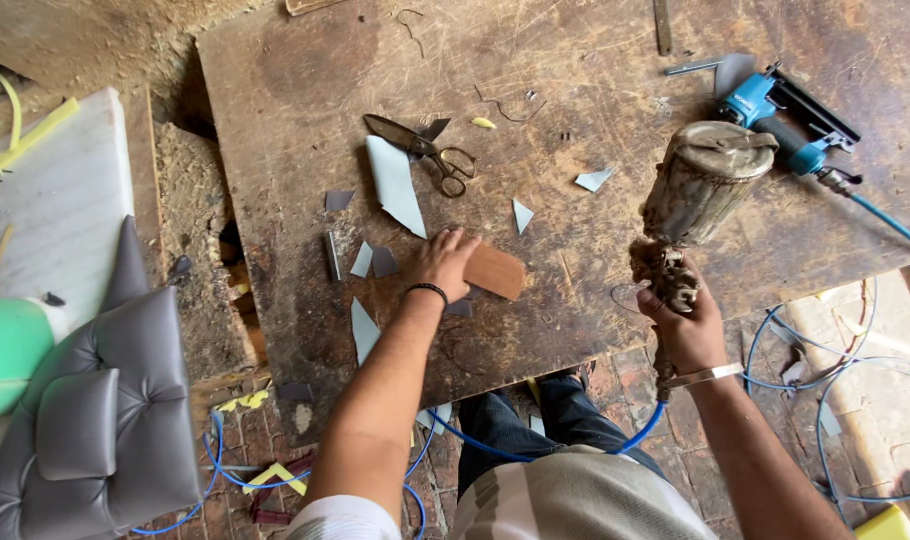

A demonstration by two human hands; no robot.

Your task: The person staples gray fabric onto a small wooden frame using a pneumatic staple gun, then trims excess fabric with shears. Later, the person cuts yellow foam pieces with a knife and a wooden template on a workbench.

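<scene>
Workbench [595, 300] of scarred brown board, strewn with grey offcuts. Grey tufted cushion [95, 420] at lower left. Blue air stapler [785, 120] at upper right. Crusted spray gun [690, 200], cup upward, gripped in right hand [687, 325] above the board's near edge. Left hand [443, 262], fingers spread, pressing flat on small brown wood piece [495, 270]. Scissors [425, 152] beyond.

Your left hand [443, 262] rests on the wooden piece [495, 270] at the centre of the surface [595, 250]. Scissors [425, 152] lie at twelve o'clock from it. Your right hand [687, 325] holds the spray gun [690, 205] at three o'clock. The nail gun [787, 122] lies at two o'clock.
</scene>
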